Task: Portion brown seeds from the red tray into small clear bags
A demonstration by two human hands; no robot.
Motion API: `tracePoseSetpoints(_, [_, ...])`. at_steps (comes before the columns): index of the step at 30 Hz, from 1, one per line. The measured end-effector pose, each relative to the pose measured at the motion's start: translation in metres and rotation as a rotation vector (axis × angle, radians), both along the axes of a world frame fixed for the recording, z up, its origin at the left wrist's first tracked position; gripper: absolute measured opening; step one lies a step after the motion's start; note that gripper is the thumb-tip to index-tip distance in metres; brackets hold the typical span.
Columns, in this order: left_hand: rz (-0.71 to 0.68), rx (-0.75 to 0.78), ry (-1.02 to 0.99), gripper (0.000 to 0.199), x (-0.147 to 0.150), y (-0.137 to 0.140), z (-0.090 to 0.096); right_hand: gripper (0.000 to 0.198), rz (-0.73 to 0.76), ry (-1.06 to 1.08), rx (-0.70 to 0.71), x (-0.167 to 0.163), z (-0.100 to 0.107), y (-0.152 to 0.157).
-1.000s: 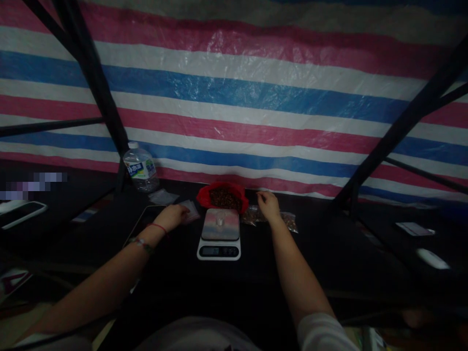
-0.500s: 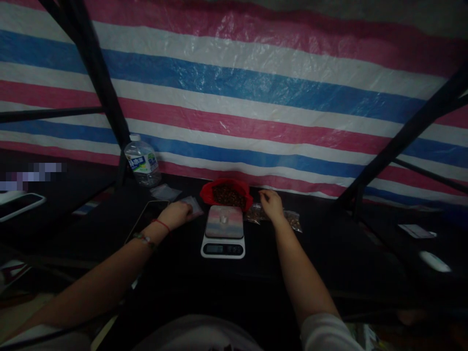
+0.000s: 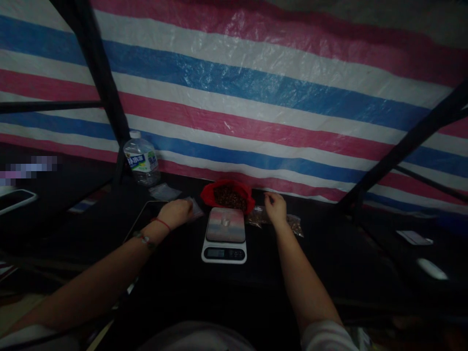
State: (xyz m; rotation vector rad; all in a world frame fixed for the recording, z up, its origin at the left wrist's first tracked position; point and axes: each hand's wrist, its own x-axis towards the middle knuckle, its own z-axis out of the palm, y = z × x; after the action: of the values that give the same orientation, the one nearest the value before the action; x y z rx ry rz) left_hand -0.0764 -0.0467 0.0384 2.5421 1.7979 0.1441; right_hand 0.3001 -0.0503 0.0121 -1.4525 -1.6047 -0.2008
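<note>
My left hand (image 3: 176,213) is left of the scale with its fingers curled at a few small clear plastic bags (image 3: 196,208). A white digital kitchen scale (image 3: 224,254) stands in the middle, with a small shiny thing (image 3: 225,222) on its plate, perhaps a reflection. Behind it a red bag (image 3: 209,191) gapes, full of small dark brown pieces (image 3: 230,195). To the right, my right hand (image 3: 277,209) hovers by the filled clear bags (image 3: 295,225), thumb and fingertips pinched together. Whatever may be between those fingertips is too small to make out.
A clear plastic bottle (image 3: 142,161) stands at the back left, with another clear bag (image 3: 164,191) before it. A dark phone-like slab (image 3: 146,214) lies beside my left hand. Dark metal posts (image 3: 106,87) and a striped plastic sheet (image 3: 248,97) bound the black table.
The view has shifted slightly. Both hands keep nearly the same places; my left fingers are curled a little more over the clear bags.
</note>
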Motion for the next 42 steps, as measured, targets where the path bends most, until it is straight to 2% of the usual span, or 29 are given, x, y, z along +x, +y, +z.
tracePoseSetpoints(3, [0.095, 0.134, -0.133, 0.032, -0.009, -0.004, 0.025, 0.026, -0.034, 0.030, 0.092, -0.002, 0.007, -0.006])
tracePoseSetpoints(6, [0.070, 0.328, -0.425, 0.028, -0.009, -0.007, 0.043, 0.025, 0.050, 0.082, 0.142, -0.023, 0.019, -0.016])
tracePoseSetpoints(8, [-0.011, 0.432, -0.657, 0.026, 0.003, -0.003, 0.044, 0.024, 0.195, 0.103, 0.099, -0.048, 0.030, -0.020])
tracePoseSetpoints(10, [-0.090, 0.493, -0.847, 0.026, 0.023, 0.005, 0.037, 0.024, 0.373, 0.078, 0.009, -0.076, 0.040, -0.021])
tracePoseSetpoints(13, [-0.198, 0.499, -1.014, 0.023, 0.057, 0.021, 0.021, 0.026, 0.519, 0.019, -0.117, -0.112, 0.057, -0.011])
tracePoseSetpoints(17, [-0.167, 0.508, -1.090, 0.022, 0.086, 0.040, 0.005, 0.034, 0.554, -0.088, -0.238, -0.134, 0.072, 0.015])
tracePoseSetpoints(21, [-0.171, 0.446, -1.158, 0.021, 0.087, 0.047, -0.010, 0.019, 0.603, -0.264, -0.291, -0.146, 0.075, 0.031])
tracePoseSetpoints(23, [-0.162, 0.433, -1.178, 0.018, 0.083, 0.047, -0.017, 0.017, 0.636, -0.300, -0.288, -0.150, 0.075, 0.033])
tracePoseSetpoints(27, [-0.186, 0.436, -1.188, 0.014, 0.077, 0.043, -0.025, 0.026, 0.665, -0.233, -0.283, -0.153, 0.073, 0.035])
tracePoseSetpoints(30, [-0.200, 0.438, -1.206, 0.015, 0.077, 0.041, -0.027, 0.023, 0.683, -0.142, -0.322, -0.149, 0.070, 0.035])
tracePoseSetpoints(33, [-0.203, 0.415, -1.224, 0.017, 0.078, 0.040, -0.029, 0.018, 0.617, -0.125, -0.340, -0.146, 0.066, 0.031])
tracePoseSetpoints(37, [-0.198, 0.380, -1.267, 0.021, 0.080, 0.038, -0.033, 0.014, 0.481, -0.231, -0.277, -0.148, 0.062, 0.021])
tracePoseSetpoints(42, [-0.156, 0.413, -1.134, 0.021, 0.081, 0.036, -0.033, 0.014, 0.414, -0.331, -0.263, -0.156, 0.058, 0.011])
